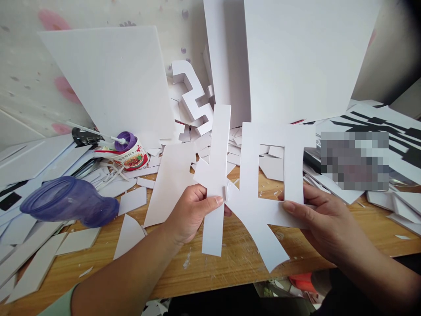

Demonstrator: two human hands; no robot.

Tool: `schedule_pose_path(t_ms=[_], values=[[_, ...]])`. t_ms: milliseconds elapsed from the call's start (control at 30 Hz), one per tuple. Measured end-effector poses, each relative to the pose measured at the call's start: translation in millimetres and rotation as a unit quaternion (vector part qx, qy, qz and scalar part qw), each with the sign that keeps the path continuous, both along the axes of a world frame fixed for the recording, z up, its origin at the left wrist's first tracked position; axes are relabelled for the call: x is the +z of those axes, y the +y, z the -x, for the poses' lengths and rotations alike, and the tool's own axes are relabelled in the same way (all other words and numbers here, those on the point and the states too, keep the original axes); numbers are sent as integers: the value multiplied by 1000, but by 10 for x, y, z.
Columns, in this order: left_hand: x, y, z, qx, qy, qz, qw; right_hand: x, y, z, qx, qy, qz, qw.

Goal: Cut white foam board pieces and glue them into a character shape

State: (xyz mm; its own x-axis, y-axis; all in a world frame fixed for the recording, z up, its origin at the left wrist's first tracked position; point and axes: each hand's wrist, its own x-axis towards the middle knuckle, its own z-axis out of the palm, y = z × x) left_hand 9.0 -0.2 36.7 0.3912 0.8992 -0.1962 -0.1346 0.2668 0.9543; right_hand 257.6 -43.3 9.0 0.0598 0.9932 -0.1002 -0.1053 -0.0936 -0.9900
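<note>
Above the table's front part I hold up a white foam-board character cutout (249, 166), made of upright strips, crossbars and a slanting lower leg. My left hand (194, 213) pinches its left upright, thumb in front and fingers mostly hidden behind. My right hand (319, 219) grips the lower right bar between thumb and fingers. A small shiny patch (227, 189) shows at the joint beside my left thumb; whether the parts are fixed together there I cannot tell. Behind the cutout stands a thick white foam shape (194, 96) with a stepped outline.
Large white boards (112, 79) lean at the back. Left are a purple translucent container (70, 199) on its side and a printed food tub (131, 156) holding sticks. Foam scraps (133, 201) litter the wooden table (177, 274). Black-patterned sheets (375, 120) lie right, near a blurred-out patch.
</note>
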Motion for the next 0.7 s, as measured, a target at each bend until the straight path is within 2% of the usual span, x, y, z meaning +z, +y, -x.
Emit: schedule_pose_path(t_ms=[700], values=[[7, 12, 0, -64, -1, -51, 997, -55, -37, -24, -5, 12, -23, 1000]])
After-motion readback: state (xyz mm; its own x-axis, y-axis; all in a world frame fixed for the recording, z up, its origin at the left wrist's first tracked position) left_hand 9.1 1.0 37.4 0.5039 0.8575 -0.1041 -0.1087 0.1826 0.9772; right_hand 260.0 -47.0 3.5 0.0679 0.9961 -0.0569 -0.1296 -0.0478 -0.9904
